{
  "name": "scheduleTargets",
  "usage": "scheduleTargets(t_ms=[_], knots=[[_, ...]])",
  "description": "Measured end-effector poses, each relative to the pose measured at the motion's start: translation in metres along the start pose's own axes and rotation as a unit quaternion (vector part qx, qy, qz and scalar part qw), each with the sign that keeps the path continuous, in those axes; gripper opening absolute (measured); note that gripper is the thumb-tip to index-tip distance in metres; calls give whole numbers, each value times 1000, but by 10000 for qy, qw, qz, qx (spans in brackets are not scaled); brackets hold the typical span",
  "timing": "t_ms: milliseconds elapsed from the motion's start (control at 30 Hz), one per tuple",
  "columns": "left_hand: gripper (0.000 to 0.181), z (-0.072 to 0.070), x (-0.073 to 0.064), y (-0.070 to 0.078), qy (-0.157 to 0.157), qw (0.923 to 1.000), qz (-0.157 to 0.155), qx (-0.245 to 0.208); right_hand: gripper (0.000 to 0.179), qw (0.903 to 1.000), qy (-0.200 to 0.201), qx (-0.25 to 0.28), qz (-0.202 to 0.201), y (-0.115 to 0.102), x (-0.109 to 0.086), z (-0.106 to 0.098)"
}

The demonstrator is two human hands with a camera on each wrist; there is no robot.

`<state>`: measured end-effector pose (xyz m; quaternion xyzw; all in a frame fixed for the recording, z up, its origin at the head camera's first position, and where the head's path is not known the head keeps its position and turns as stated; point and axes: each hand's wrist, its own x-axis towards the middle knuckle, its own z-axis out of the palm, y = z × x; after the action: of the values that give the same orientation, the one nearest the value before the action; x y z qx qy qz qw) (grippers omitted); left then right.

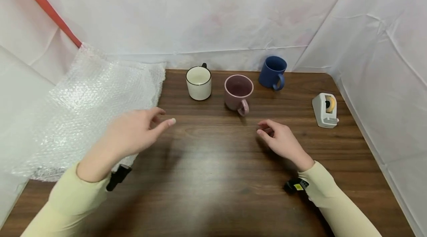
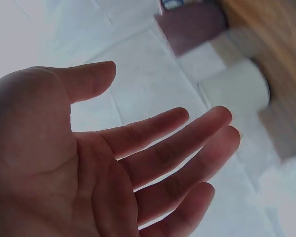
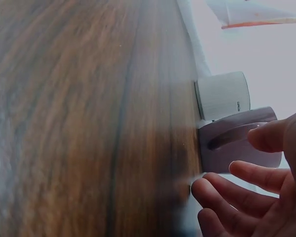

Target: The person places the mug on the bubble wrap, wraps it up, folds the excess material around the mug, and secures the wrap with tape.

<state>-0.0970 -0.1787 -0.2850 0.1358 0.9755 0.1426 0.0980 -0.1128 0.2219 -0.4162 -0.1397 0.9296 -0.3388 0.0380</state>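
My left hand (image 1: 135, 131) hovers over the right edge of the bubble wrap (image 1: 96, 92), holding nothing; the left wrist view shows its fingers (image 2: 163, 153) spread and loosely bent. My right hand (image 1: 279, 139) is just above the table, its fingers relaxed and empty, a short way right of and nearer than the mauve mug (image 1: 238, 90). That mug stands upright with its handle towards me. Left of it is a white mug (image 1: 199, 85) with a black rim and handle. A blue mug (image 1: 271, 72) stands farther back on the right.
A white tape dispenser (image 1: 324, 111) with yellowish tape sits near the right edge of the brown wooden table (image 1: 207, 177). White cloth (image 1: 213, 18) hangs behind and along the sides. A red strip (image 1: 46, 7) runs down the cloth at the upper left.
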Motion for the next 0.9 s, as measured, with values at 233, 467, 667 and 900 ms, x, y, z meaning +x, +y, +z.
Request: scheduleTargets(t_ms=[233, 467, 667, 900], knots=[[81, -15, 35, -49, -74, 9975, -479, 523, 29, 9996, 39, 257, 147, 3, -3, -7], [102, -3, 70, -91, -222, 9918, -1077, 646, 30, 9989, 49, 394, 244, 4, -5, -12], [119, 14, 88, -111, -439, 9896, -1347, 236, 30, 9947, -139, 931, 415, 6, -2, -13], [92, 24, 94, -120, -595, 9894, -1322, -15, 29, 9914, -289, 1148, 565, 5, -1, -12]])
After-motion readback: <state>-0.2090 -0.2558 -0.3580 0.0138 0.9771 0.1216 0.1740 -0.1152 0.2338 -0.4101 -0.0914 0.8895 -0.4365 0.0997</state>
